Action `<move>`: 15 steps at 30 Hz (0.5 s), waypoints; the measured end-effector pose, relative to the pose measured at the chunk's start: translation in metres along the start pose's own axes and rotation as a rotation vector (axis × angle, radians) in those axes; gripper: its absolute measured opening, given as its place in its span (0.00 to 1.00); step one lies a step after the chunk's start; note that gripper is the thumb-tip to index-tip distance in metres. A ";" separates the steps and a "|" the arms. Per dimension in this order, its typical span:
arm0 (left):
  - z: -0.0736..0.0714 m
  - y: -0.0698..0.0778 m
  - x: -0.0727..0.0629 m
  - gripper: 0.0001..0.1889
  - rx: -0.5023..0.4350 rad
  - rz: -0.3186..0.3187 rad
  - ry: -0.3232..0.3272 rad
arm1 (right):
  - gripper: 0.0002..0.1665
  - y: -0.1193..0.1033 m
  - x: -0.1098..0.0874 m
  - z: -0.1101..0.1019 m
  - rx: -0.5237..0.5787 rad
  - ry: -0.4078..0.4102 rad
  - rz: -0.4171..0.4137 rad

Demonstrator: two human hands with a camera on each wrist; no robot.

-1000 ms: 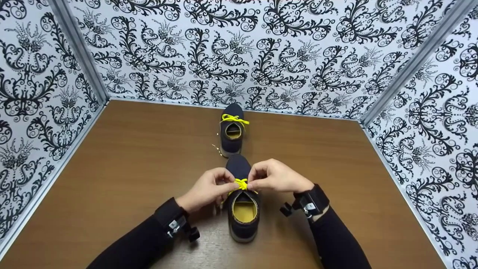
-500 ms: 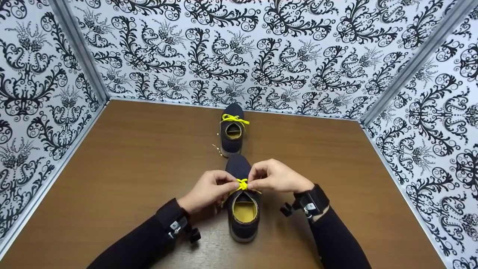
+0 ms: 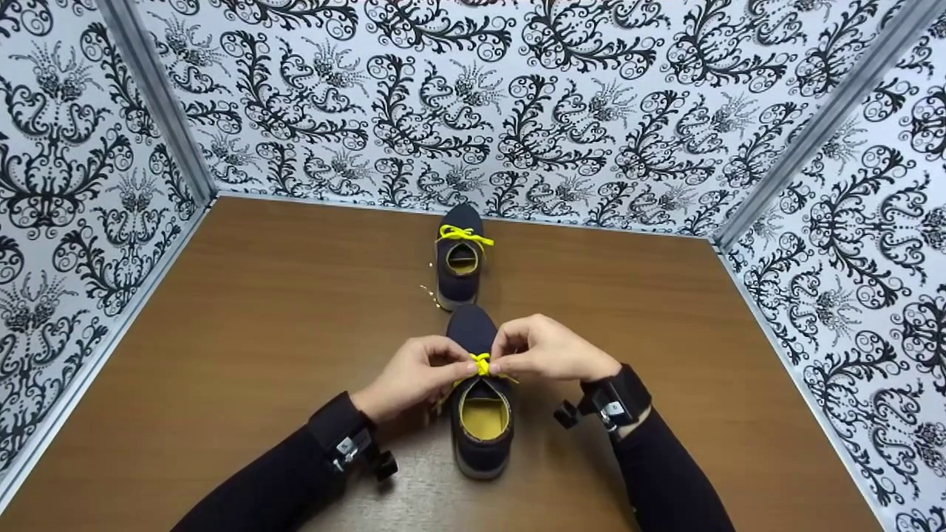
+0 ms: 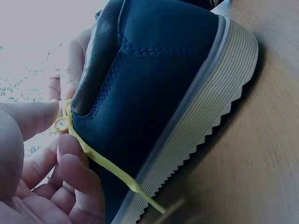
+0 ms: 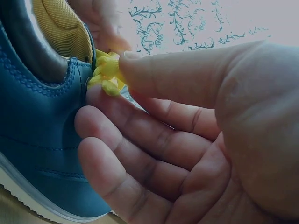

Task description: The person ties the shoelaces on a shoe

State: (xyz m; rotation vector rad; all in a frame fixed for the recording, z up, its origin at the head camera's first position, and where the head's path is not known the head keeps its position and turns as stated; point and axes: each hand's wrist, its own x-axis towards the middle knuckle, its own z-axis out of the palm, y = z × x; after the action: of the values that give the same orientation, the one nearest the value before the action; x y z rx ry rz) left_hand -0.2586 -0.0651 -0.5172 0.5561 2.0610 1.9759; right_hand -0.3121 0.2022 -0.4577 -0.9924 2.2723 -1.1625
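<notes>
A dark shoe (image 3: 482,454) with a yellow lining stands on the table, toe pointing away from me. Across its throat lies a knotted yellow shoelace (image 3: 482,363). My left hand (image 3: 414,373) pinches a loop of the lace from the left; in the left wrist view one lace end (image 4: 114,170) hangs down the shoe's side over the ribbed sole. From the right, my right hand (image 3: 550,349) pinches the lace between thumb and forefinger. Its other fingers rest along the shoe's side in the right wrist view, close under the bunched yellow knot (image 5: 107,70).
A matching dark shoe (image 3: 458,284) with a yellow bow (image 3: 464,235) stands just beyond the near one, toe toward the patterned back wall (image 3: 443,96). Small light marks (image 3: 429,292) show on the brown table (image 3: 295,295) left of it. Patterned walls also flank both sides.
Both hands stay almost in place at the knot. The left hand has shifted very slightly to the right, and the yellow knot looks a little more compact.
</notes>
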 end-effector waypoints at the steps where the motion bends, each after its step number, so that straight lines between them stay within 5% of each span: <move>1: 0.001 0.000 0.000 0.09 -0.002 0.000 0.005 | 0.07 0.000 0.000 0.000 -0.001 0.000 0.001; 15: 0.002 0.000 0.000 0.11 -0.027 -0.014 0.015 | 0.09 -0.001 -0.001 -0.003 -0.019 -0.008 0.014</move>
State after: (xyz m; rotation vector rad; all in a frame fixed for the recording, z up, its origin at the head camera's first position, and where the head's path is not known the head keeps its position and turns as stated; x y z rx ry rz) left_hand -0.2575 -0.0630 -0.5170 0.5213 2.0385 2.0025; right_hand -0.3129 0.2042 -0.4552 -0.9845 2.2847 -1.1309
